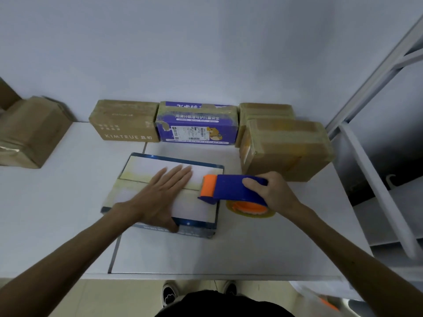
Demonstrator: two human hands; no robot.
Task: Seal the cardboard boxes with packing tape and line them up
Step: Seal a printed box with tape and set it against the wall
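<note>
A flat white box with dark blue edges (142, 170) lies in front of me on the white table (68, 202). My left hand (158, 197) presses flat on its top, fingers straight. My right hand (267, 191) grips the blue and orange tape dispenser (229, 188), whose orange front end sits at the box's right edge on the centre seam. A yellowish tape roll (249, 210) hangs under the dispenser. Yellowish tape strips cover part of the box's top.
Against the wall stand a brown KIMTRUE box (123, 121), a purple printed box (196, 124) and a brown box (265, 110). A larger taped brown box (286, 147) sits at the right, another brown box (29, 133) at the far left. A white metal rack (375, 156) borders the right.
</note>
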